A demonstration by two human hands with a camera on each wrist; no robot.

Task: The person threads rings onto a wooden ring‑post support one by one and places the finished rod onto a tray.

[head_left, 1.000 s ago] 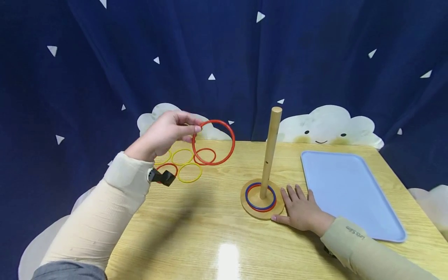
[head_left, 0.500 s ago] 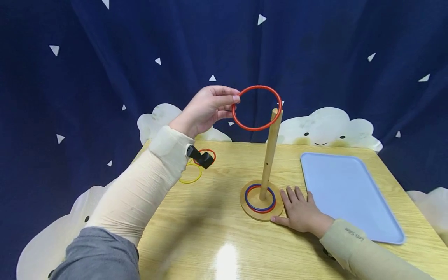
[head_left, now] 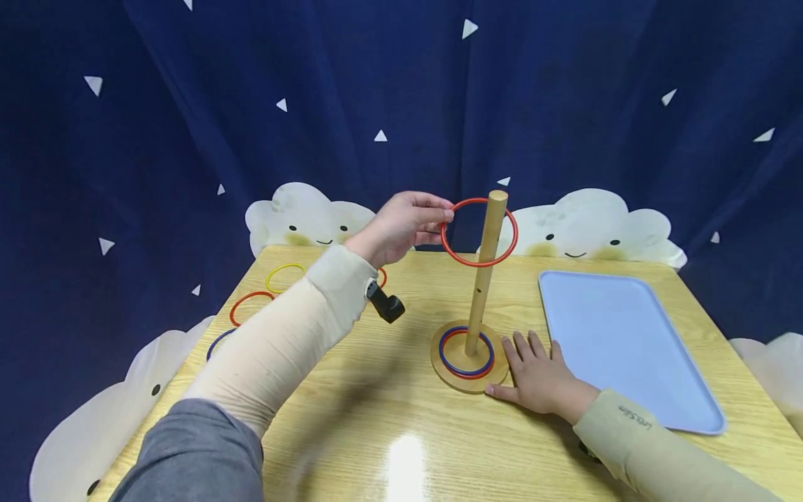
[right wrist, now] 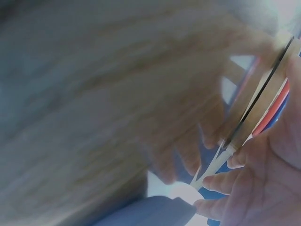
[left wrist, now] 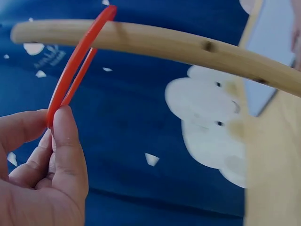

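I see the left hand (head_left: 401, 226) pinching the red ring (head_left: 479, 265) at nine o'clock, ring's round the peg (head_left: 481, 296) just below its top; right hand's (head_left: 542, 376) fingers kinda splayed against the base (head_left: 465, 386) around four.

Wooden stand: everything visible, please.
The stand is pale, wood-looking: an upright round post with dark spots, on a disc base. It stands on the table, left of the tray. A blue ring lies over a red ring on the base, both around the post. The left hand pinches another red ring around the post near its top, contact unclear. The right hand seems to touch the base's edge.
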